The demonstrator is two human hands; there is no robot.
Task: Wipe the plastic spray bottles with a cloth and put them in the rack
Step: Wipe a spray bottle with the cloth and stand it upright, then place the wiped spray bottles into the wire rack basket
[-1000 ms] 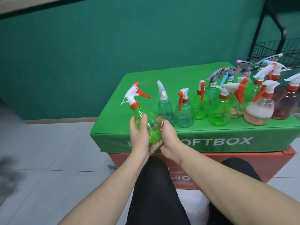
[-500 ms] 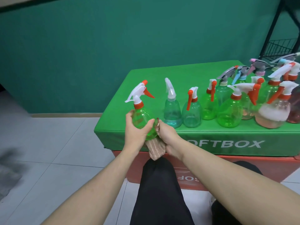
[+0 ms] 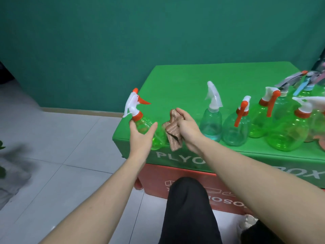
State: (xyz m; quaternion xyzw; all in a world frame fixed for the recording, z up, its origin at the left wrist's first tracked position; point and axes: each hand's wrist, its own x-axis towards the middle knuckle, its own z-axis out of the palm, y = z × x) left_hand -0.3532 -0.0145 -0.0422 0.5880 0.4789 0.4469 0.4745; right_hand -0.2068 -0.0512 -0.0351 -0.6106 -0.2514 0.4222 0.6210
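Over the near left corner of the green soft box (image 3: pixel 175 81), the left hand (image 3: pixel 140 138) holds a green spray bottle (image 3: pixel 149 131), tilted with its white and orange trigger head up and to the left; thumb and fingers are spread loosely around its body. Just beside it, the right hand (image 3: pixel 188 129) grips a brown striped cloth (image 3: pixel 173 132), which touches the bottle's side. Further right, a row of spray bottles (image 3: pixel 235 127) stands upright on the box top. Below it sits a red box (image 3: pixel 190 176).
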